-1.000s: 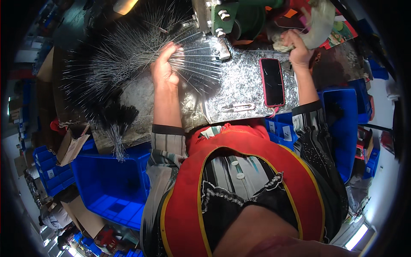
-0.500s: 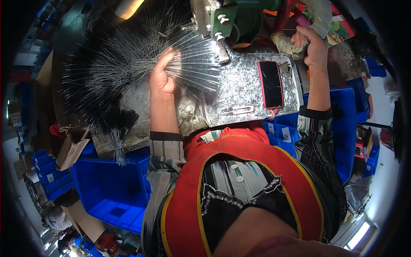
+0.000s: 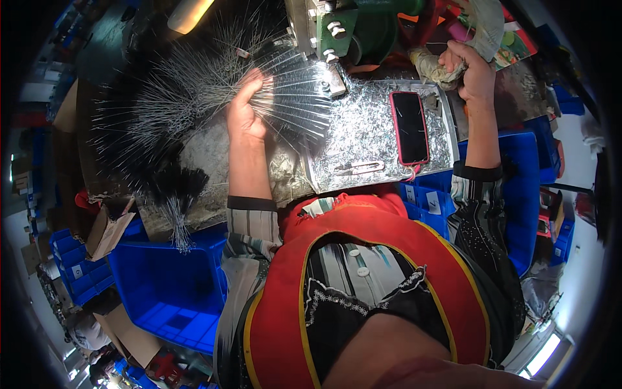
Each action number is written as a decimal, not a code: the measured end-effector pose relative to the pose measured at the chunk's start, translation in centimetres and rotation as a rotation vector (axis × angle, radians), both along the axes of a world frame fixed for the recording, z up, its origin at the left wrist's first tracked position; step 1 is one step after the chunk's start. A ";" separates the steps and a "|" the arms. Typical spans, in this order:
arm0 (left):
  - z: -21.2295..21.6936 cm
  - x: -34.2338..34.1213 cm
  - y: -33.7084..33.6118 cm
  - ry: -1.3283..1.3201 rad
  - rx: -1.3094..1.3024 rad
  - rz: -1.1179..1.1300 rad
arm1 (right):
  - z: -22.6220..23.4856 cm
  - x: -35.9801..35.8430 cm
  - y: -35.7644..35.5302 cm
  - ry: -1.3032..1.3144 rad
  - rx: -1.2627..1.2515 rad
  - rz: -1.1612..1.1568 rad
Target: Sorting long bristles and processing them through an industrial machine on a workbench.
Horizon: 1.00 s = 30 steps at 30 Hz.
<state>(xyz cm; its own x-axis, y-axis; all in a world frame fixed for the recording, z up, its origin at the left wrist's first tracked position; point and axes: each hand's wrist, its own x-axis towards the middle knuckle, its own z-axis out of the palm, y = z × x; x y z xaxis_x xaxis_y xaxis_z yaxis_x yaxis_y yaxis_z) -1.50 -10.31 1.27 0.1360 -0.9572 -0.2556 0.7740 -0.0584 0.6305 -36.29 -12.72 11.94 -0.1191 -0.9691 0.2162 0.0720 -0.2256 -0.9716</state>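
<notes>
My left hand (image 3: 245,110) grips a fanned bunch of thin metal wires (image 3: 295,104) that spreads toward the green machine (image 3: 346,26) at the top. More wire bundles (image 3: 162,110) lie heaped to the left on the bench. My right hand (image 3: 472,68) is raised at the upper right and closed on a handle wrapped in dirty cloth (image 3: 435,66). Between my hands lies a metal tray (image 3: 363,136) covered in shiny wire clippings, with a black phone in a red case (image 3: 409,127) on it.
A large blue bin (image 3: 165,292) stands at my lower left and more blue bins (image 3: 525,188) at my right. A cardboard box (image 3: 107,230) sits beside the bench. A lamp (image 3: 190,13) shines at the top. My red vest fills the lower middle.
My right hand has moved up and to the right, onto the cloth-wrapped handle. My left hand has kept its hold on the fanned wires, shifting slightly.
</notes>
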 end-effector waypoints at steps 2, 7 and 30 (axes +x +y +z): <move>0.1 0.1 0.0 0.002 0.003 -0.009 | 0.6 0.1 0.0 0.035 0.072 0.000; 0.5 -0.3 -0.2 -0.039 0.008 -0.002 | 2.3 -0.7 -0.1 -0.020 0.093 0.058; 1.0 -1.4 -0.4 -0.048 0.067 0.258 | 3.1 -1.0 -0.6 0.053 0.136 0.144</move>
<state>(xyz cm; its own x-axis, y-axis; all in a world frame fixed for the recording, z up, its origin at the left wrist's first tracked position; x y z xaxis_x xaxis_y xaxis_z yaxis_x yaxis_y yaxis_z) -2.94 -10.71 2.29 0.3869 -0.8703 -0.3047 0.7382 0.0944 0.6679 -37.28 -13.31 15.03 0.0310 -0.9960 0.0843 0.0418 -0.0829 -0.9957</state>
